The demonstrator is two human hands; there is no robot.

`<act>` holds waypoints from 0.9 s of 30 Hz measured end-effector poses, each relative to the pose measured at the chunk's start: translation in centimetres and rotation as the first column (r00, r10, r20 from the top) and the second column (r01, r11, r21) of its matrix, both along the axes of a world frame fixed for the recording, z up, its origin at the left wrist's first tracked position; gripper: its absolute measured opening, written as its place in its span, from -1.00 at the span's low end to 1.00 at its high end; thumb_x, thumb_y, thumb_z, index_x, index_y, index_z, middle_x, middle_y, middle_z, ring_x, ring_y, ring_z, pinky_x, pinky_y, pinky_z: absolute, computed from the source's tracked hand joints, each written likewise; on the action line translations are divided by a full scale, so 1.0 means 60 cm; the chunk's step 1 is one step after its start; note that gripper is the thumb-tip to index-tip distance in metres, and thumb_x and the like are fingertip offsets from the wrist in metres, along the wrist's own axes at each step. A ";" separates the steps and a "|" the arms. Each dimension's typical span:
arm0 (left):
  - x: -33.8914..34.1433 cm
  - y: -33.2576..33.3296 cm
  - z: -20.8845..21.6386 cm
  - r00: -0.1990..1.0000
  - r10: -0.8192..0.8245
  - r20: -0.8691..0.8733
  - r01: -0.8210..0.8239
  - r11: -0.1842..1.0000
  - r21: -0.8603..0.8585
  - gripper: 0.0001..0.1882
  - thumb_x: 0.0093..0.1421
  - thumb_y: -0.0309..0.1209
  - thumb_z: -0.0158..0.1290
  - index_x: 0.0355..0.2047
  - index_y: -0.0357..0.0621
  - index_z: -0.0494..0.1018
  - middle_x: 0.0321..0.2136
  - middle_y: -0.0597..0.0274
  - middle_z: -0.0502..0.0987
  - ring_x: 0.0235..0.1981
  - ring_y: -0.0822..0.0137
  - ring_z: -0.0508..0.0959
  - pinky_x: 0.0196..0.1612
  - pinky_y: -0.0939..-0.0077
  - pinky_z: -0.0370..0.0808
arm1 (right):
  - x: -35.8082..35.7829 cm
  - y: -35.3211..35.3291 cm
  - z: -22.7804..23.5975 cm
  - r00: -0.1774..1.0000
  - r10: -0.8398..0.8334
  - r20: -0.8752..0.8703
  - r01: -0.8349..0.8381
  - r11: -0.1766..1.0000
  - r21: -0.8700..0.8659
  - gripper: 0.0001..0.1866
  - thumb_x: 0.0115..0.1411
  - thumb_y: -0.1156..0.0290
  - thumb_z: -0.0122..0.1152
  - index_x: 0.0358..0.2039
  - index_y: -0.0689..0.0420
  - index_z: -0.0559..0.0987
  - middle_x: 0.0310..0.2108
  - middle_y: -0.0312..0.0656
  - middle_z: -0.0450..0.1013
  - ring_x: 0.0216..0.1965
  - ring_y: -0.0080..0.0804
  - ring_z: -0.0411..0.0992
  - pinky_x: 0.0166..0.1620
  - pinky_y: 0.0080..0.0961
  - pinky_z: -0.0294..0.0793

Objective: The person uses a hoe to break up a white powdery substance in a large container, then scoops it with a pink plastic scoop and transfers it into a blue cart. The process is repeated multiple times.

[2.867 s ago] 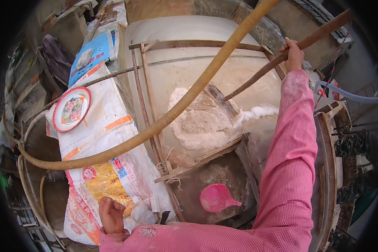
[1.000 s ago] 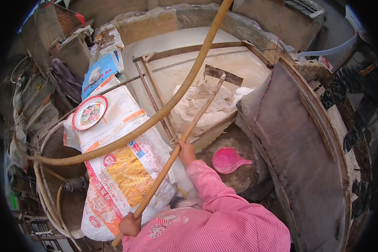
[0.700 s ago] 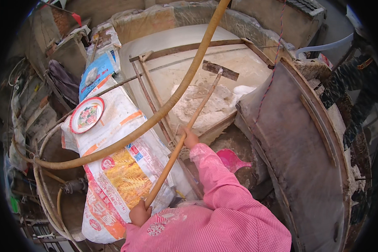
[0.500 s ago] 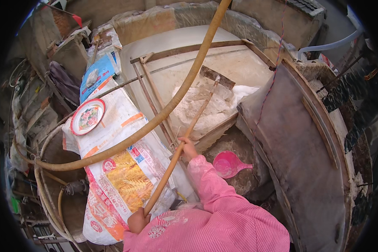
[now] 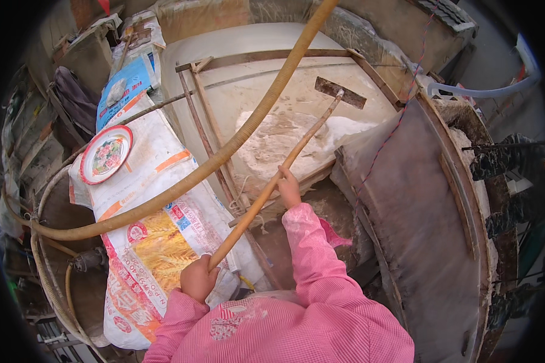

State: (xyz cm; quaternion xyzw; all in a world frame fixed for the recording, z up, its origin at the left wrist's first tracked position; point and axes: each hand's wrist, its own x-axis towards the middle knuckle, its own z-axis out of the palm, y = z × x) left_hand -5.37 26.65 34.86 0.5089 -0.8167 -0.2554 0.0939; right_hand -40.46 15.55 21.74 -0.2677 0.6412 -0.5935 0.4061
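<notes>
- Wooden-handled scraper [image 5: 310, 132]: blade [image 5: 340, 92] inside the frame [image 5: 236, 61], near its right edge, beyond the pale mush [image 5: 278, 136]; can't tell if it touches the surface below.
- Left hand [image 5: 198, 280]: fist wrapped round the handle's near end, over the near part of the sack [image 5: 154, 148].
- Right hand [image 5: 289, 187]: fingers curled round the handle farther up, over the frame's near edge.
- Hose [image 5: 283, 78]: arcs above sack and frame.
- Plate [image 5: 107, 155]: on sack, by its left edge.
- Scoop [image 5: 333, 235]: pink, outside frame's near edge, partly hidden by right sleeve [image 5: 312, 254].
</notes>
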 end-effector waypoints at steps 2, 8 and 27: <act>-0.024 -0.044 0.029 0.992 -0.062 0.113 0.073 0.993 -0.096 -0.74 0.01 -0.31 0.19 -0.33 -0.15 0.43 -0.56 0.01 0.50 -0.54 -0.01 0.54 -0.48 0.14 0.45 | -0.032 -0.010 0.004 0.988 0.085 -0.129 -0.076 0.994 0.073 -0.37 0.02 0.71 -0.06 0.19 0.18 0.33 -0.16 -0.01 0.46 -0.20 -0.31 0.52 -0.23 -0.42 0.55; -0.012 -0.078 0.139 0.933 -0.108 0.345 0.195 0.954 -0.229 -0.58 -0.05 -0.39 0.23 -0.14 -0.14 0.42 -0.54 0.05 0.49 -0.52 0.02 0.54 -0.48 0.18 0.45 | 0.018 -0.036 0.078 0.513 0.309 -0.801 0.033 0.925 0.378 -0.48 0.03 0.52 0.15 0.08 0.08 0.43 -0.07 0.13 0.41 -0.09 0.03 0.42 -0.04 -0.15 0.44; 0.336 0.132 0.402 0.913 0.095 0.397 0.116 0.872 -0.476 -0.55 -0.14 -0.54 0.18 -0.14 -0.16 0.51 -0.51 0.02 0.43 -0.51 -0.04 0.46 -0.47 0.14 0.34 | 0.326 0.030 0.177 0.304 0.171 -0.937 -0.263 0.961 0.090 -0.81 -0.08 0.36 0.27 -0.41 0.11 0.57 -0.23 0.02 0.38 0.00 0.02 0.28 -0.01 -0.15 0.36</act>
